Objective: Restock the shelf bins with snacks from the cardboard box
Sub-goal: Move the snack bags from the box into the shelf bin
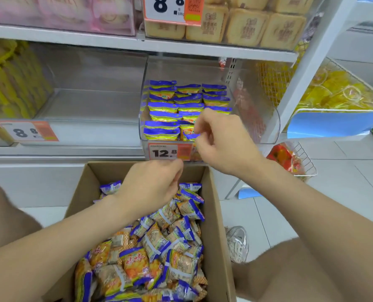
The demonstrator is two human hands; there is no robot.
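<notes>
Your right hand (220, 140) is up at the front right corner of the clear plastic shelf bin (275, 127), fingers (199, 130) curled and pinching the front packet (190, 137) by its blue top edge. That packet stands upright, blue seal up, with its long axis running left to right across the bin, like the rest.

The blue-and-orange foil snack packets (162, 106) already in the bin stand on edge in three columns that run from front to back. Every blue strip faces up and every long axis lies crosswise.

Your left hand (150, 186) hovers over the far end of the brown cardboard box (216, 214), knuckles up and fingers curled under. Whether it grasps anything, I cannot tell.

The box sits open on the floor between your knees, just below the bin. The loose packets (155, 243) in it lie jumbled, pointing every way, some face up and some back up.

The bin's clear front wall carries an orange-and-white price tag (162, 152) reading 12.8, which sits just above the box's far wall. The white shelf board (116, 42) overhangs the bin from above. On it stand tan square cakes (246, 27) and pink wrapped packs (61, 12).

To the left there are yellow packs (11, 79) and a second tag (27, 131) reading 8.8. To the right a white wire basket (333, 62) holds yellow bags. A clear plastic sandal (237, 243) lies on the tiled floor beside the box.
</notes>
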